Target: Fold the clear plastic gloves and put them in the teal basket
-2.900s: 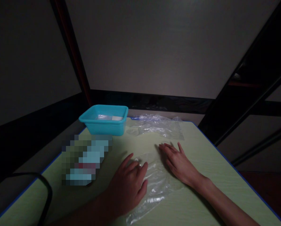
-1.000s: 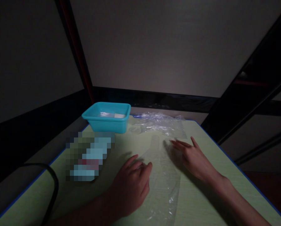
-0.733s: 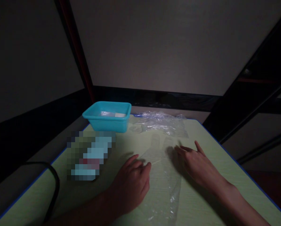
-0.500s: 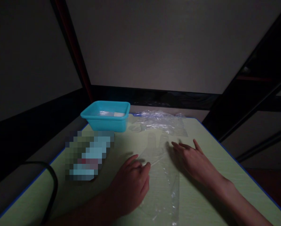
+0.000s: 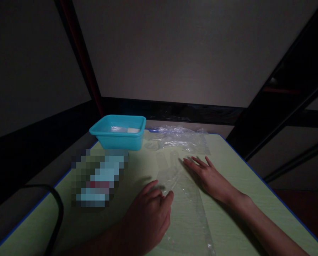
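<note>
A clear plastic bag (image 5: 185, 209) lies flat on the table in front of me, with two strap-like handles at its far end. My left hand (image 5: 150, 213) is closed at the bag's left edge, its fingers curled and pinching the film; the exact contact is partly hidden. On the other side, my right hand (image 5: 212, 179) is open, palm down, with its fingers spread beside the bag's far right part. Nothing is held in it.
A turquoise plastic basin (image 5: 118, 140) stands at the table's far left, with a white piece inside. Crumpled clear plastic bags (image 5: 180, 137) lie along the back edge. A blurred-out light-blue object (image 5: 102, 177) rests on the left, near a black curved cable (image 5: 60, 209).
My right hand has moved left and lowered toward the table. The bag's handle end has shifted left, while its near right edge has swung right. My left hand has barely moved.
</note>
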A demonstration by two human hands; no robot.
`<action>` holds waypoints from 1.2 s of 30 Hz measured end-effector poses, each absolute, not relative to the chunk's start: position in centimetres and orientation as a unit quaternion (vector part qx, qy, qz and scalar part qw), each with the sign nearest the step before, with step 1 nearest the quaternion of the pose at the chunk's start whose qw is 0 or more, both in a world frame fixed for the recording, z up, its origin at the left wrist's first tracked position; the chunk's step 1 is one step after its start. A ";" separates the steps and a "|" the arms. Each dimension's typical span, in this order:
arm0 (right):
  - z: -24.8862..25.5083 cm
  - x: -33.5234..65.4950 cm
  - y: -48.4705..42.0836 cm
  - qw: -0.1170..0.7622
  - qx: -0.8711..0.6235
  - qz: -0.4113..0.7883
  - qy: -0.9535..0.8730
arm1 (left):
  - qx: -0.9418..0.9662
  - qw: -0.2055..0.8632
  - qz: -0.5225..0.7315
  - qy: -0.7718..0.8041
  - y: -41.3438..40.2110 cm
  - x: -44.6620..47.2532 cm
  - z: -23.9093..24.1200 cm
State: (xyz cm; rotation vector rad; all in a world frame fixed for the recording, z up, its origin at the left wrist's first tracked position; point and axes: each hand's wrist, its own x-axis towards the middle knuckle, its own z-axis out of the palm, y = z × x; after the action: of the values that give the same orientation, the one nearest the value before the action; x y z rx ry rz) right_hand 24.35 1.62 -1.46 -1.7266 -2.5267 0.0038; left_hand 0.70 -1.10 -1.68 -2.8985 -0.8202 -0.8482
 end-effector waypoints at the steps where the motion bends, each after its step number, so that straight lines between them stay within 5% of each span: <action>1: -1.4 24.4 1.6 0.044 -0.558 -0.002 -0.829 | -0.926 0.005 -0.273 -0.261 -1.0 0.7 -1.7; 14: -2.0 25.7 1.9 0.092 -0.546 -0.083 -0.828 | -0.921 0.010 -0.304 -0.243 -0.8 0.8 -2.0; 26: -2.7 25.8 2.6 0.120 -0.555 -0.013 -0.823 | -0.961 -0.122 -0.219 -0.116 -1.4 0.4 -0.9; 36: -3.5 26.4 3.6 0.178 -0.518 0.050 -0.835 | -0.976 -0.115 -0.168 -0.072 -1.1 0.4 -1.2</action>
State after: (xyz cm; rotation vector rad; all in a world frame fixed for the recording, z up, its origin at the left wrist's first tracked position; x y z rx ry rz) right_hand 26.43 3.64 -3.49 -1.4655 -2.3616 0.1413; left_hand 0.43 -1.08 -1.25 -3.3136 -0.2430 -0.5709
